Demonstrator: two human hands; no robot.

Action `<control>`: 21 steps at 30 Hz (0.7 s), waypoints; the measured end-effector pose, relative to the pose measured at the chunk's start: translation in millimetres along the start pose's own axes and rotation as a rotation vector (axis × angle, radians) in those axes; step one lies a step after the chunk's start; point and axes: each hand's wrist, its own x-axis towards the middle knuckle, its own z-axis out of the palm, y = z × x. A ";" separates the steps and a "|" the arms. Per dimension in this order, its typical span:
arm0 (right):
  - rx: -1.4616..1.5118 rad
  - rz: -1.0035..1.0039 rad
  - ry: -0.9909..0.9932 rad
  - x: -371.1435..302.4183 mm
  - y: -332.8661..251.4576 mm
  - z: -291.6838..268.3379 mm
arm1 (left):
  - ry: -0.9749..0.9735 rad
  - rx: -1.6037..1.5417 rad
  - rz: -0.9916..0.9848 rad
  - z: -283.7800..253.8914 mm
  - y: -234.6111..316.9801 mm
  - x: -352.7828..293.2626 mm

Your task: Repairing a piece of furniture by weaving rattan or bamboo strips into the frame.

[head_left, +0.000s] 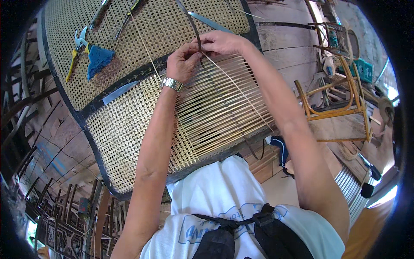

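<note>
we judge the thin, pale cane strand [233, 82] pliable; pinch ends. left hand [182, 64], right hand [223, 42]: fingers near-closed, hold unclear.

Between the left forearm [154, 129] and right forearm [286, 110], room opens over the bare strands [207, 116] up to both hands, crossed by one pale strand [235, 82]. The strands' gaps look too narrow for a hand. Beyond, a dark strip [192, 21] and a blade [210, 21] obstruct; farther left, cloth [100, 60] and pruners [77, 45] stand in the way.
</note>
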 end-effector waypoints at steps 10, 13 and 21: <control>-0.507 -0.071 -0.308 32.6 -22.2 -28.5 | 0.056 0.017 0.000 1.6 -8.5 2.5; -0.484 -0.285 -0.240 30.1 -14.8 -27.4 | 0.091 0.025 -0.012 0.4 -12.4 1.4; -0.607 -0.392 -0.134 9.1 -10.2 -30.0 | 0.076 0.077 -0.025 5.4 5.3 -3.7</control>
